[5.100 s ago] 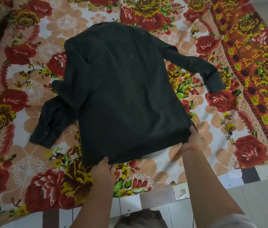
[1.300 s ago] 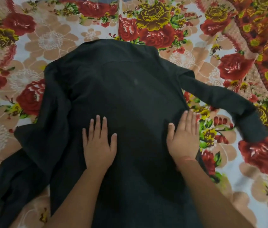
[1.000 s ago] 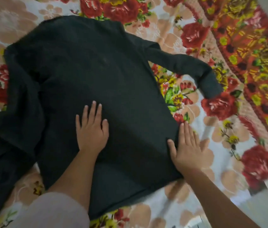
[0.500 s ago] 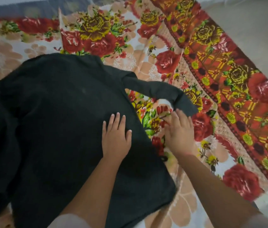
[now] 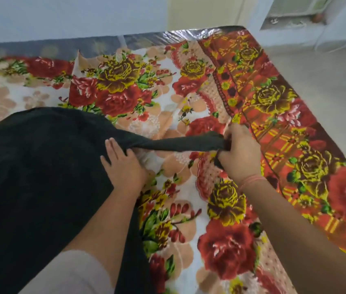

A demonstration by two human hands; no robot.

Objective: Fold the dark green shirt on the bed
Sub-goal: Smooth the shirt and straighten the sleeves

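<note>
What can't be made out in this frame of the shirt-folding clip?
Head view only:
- The dark green shirt: its left side and hem run off the left and bottom edges; the other sleeve is out of view.
- The cuff of the stretched sleeve: bunched inside the right hand.
- The shirt edge below the left hand: covered by that hand and forearm.
- The blanket pattern: motion-blurred.

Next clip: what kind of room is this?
Most likely a home bedroom. A bed with a floral blanket fills the view, a dark green shirt is spread on it, and plain walls stand behind.
</note>
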